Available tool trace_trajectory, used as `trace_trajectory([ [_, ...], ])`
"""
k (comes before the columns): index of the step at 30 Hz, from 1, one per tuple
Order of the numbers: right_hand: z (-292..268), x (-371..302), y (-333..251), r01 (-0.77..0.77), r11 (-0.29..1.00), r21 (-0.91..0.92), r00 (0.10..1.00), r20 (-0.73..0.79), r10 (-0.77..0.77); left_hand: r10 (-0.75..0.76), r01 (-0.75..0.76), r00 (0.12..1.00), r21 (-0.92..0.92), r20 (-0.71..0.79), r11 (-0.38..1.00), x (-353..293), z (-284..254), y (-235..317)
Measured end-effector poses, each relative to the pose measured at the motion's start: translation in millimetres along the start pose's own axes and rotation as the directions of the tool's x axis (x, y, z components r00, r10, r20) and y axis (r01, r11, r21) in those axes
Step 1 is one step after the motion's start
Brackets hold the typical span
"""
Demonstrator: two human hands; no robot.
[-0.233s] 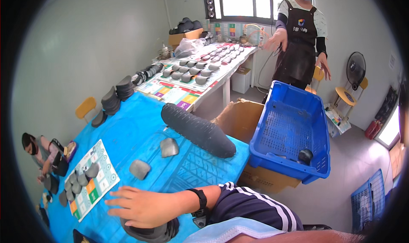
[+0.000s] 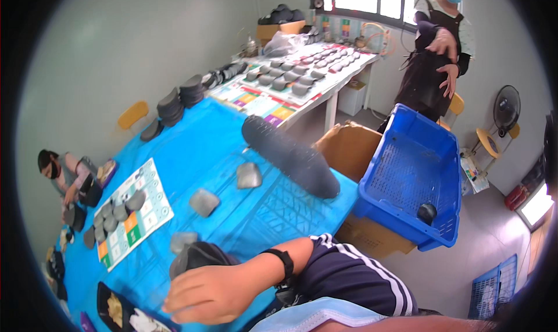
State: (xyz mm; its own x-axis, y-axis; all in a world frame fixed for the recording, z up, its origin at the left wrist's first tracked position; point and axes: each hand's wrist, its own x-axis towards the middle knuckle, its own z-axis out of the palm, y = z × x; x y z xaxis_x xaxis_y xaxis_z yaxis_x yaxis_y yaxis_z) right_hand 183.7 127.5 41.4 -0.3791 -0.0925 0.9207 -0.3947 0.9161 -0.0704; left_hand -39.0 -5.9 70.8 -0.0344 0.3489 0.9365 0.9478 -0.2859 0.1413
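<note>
My right hand [image 2: 203,294] reaches in from the lower right, palm down, over the near edge of a blue-covered table [image 2: 174,122]. Its fingers are loosely spread and bent, and I see nothing in them. Just beyond it sits a pile of dark, curved pad-like pieces [image 2: 203,256], partly hidden by the hand. A single grey curved piece [image 2: 183,242] lies beside the pile. Farther off rest two more grey pieces, a nearer one [image 2: 204,203] and a farther one [image 2: 249,175]. Beside my fingertips is a black divided tray [image 2: 109,309] with yellowish and white bits. My left hand is out of view.
A long dark padded roll [image 2: 290,157] lies along the table's right side. Past it, a blue crate [image 2: 407,175] stands on a cardboard box [image 2: 372,236]. A printed sheet [image 2: 148,216] holds several grey pieces. One person stands behind the crate; another sits at far left.
My right hand has drawn back toward me, uncovering the single grey piece and more of the dark pile. The view has shifted. The standing person's hands have come closer together.
</note>
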Motion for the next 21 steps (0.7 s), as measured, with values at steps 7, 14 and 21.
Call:
trace_trajectory([
  [7, -77, 8, -19, -0.525, 0.591, -0.612, 0.833, -0.230, 0.503, 0.060, -0.399, 0.904, -0.782, -0.424, 0.480, -5, 35, -34],
  [14, -181, -140, -20, -0.680, -0.255, -0.687, 0.357, -0.614, 0.704, -0.326, -0.071, 0.691, -0.510, -0.645, 0.858, -14, 42, -53],
  [21, -192, -224, -13, -0.911, -0.073, -0.407, 0.217, -0.620, 0.754, -0.663, -0.514, 0.393, -0.750, -0.637, 0.416, -5, 51, -34],
])
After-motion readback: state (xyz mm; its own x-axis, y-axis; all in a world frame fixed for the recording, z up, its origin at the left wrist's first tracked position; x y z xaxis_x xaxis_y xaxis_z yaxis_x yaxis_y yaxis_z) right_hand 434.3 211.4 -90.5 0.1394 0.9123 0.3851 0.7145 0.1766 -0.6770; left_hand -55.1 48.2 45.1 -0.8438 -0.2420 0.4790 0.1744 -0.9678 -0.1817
